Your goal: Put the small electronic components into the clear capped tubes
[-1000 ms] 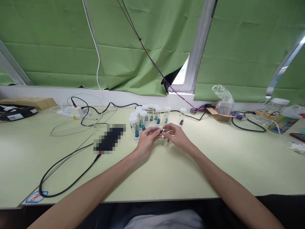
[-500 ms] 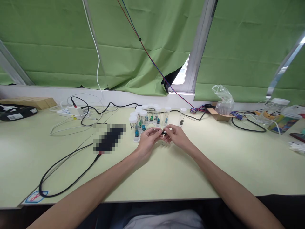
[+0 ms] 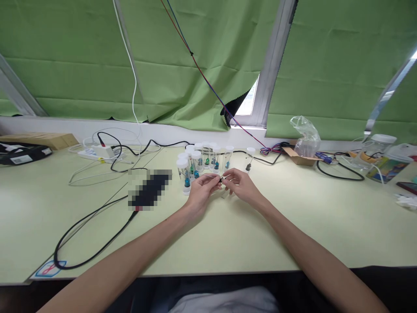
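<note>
Left hand pinches a black part, right hand at it, its grip unclear, capped tubes upright just beyond on the counter

Right hand less curled now

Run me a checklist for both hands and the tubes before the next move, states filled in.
1. Left hand pinching the small dark piece: ok.
2. Right hand at that piece: ok, fingertips beside it; firm grip, cannot tell.
3. Piece's exact alignment: cannot tell, too small and partly covered.
4. Clustered clear tubes upright: ok, white-topped.
5. Looped black cable clear of both hands: ok, off to the left.
</note>
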Available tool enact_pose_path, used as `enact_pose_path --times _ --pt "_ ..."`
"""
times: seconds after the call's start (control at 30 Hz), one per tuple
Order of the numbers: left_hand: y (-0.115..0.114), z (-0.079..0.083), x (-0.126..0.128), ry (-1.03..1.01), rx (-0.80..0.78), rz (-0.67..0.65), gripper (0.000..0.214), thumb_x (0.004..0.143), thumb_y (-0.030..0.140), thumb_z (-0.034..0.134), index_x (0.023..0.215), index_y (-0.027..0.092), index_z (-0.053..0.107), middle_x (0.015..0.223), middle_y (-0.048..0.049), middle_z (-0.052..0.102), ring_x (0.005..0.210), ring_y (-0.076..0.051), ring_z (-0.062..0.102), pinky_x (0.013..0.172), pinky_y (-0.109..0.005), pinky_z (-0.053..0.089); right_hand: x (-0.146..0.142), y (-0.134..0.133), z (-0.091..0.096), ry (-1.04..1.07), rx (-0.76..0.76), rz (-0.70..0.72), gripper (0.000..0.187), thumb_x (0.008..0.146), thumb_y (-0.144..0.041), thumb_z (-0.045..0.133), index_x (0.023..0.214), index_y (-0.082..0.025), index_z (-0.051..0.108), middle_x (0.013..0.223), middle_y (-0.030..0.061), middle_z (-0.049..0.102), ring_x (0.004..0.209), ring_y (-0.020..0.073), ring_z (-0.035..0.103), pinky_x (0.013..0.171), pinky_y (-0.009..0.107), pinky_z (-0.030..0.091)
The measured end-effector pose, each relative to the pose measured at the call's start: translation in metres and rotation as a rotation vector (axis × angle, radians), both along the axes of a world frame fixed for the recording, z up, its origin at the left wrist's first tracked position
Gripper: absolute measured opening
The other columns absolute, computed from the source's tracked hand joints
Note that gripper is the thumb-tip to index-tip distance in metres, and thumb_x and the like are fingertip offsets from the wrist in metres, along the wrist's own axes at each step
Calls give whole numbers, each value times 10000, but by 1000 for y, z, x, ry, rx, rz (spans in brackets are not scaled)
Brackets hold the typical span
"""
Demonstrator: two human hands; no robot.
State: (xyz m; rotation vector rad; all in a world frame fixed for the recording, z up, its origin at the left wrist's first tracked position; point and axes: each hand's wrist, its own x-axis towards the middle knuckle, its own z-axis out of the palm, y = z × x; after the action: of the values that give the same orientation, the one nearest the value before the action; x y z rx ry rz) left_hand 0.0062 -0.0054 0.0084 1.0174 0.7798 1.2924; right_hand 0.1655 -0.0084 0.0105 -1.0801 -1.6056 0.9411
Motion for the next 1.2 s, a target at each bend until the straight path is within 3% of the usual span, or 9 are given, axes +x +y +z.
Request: enact_pose_path --times 0.3,0.6,0.77,1.03,1.2 --pt "-2 -1 0 3 27 -61 260 649 307 821 803 137 699 763 -36 674 686 -128 617 811 -331 501 -1 5 -4 39 -71 30 347 871 -535 548 902 -190 567 645 18 666 511 129 614 516 251 514" --pt "1 0 -1 -1 -9 8 274 609 301 844 790 153 701 825 -25 677 705 -115 620 810 -312 503 -1 -3 3 -9 -9 21 307 804 -424 661 981 -186 581 934 62 628 675 139 643 518 243 531" --pt "1 -1 -1 -6 9 -28 272 620 314 837 799 155 708 799 -24 676 677 -114 614 821 -331 509 -1 -3 3 -5 -5 28 297 807 -404 654 994 -188 572 880 42 625 639 126 627 526 246 524" --pt "-1 -3 0 11 37 -67 260 659 324 814 808 144 701 753 -39 674 700 -141 627 819 -347 507 -1 3 -3 34 -69 42 338 863 -527 563 921 -194 557 666 15 662 533 135 624 508 247 504" --pt "0 -1 0 1 33 -29 256 649 310 821 798 143 699 767 -34 669 706 -133 623 819 -332 508 -1 4 -3 25 -64 40 325 874 -506 550 904 -184 572 724 40 676 547 126 622 514 244 511"
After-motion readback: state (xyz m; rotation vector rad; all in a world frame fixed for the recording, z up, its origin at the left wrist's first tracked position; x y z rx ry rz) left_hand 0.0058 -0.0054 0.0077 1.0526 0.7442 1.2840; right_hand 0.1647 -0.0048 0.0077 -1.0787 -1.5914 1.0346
